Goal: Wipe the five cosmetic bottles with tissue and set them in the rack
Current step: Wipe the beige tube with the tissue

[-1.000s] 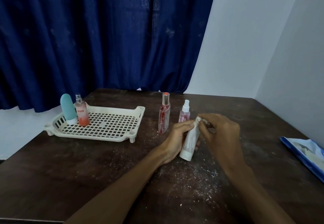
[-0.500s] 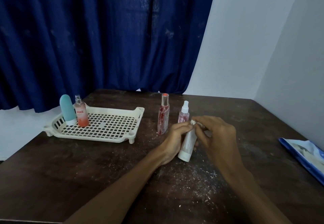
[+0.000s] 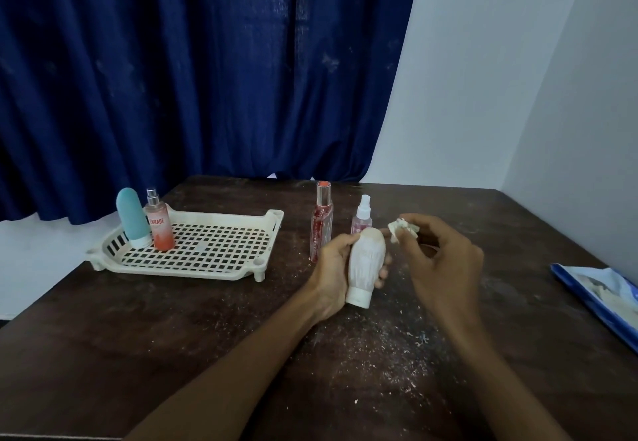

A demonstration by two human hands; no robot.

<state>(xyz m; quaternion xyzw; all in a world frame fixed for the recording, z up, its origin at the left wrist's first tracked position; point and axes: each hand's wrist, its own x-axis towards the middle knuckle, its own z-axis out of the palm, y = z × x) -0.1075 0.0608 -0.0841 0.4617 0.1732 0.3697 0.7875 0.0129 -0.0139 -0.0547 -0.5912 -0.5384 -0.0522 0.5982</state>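
Standing in the rack (image 3: 179,273), an orange spray bottle (image 3: 159,230) lettered "ENGAGE".

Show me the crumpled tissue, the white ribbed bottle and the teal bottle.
Crumpled white tissue (image 3: 402,228): head view, bunched middle.
White ribbed plastic bottle (image 3: 367,261): head view, mid body.
Teal rounded plastic bottle (image 3: 130,214): head view, upper body.

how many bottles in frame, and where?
5. Teal bottle and orange spray stand in the rack; red bottle and pink spray on the table; white bottle in the left hand. None looks hidden.
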